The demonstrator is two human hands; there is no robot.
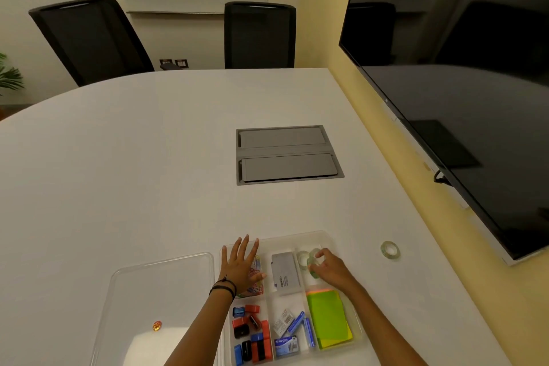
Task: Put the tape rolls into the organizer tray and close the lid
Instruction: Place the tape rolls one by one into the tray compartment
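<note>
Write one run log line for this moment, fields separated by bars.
right hand: placing tape roll in organizer tray | left hand: flat on tray | one roll on table | lid off

Your shot's got warm, yellowish indoor light, pretty even across the white oval table (133,172); there's glare on the clear plastic lid (154,306) near the bottom edge; the black wall-mounted screen (460,83) mirrors the room; wide-angle bending curves the edges; the whole frame looks soft, slightly blurry.
</note>
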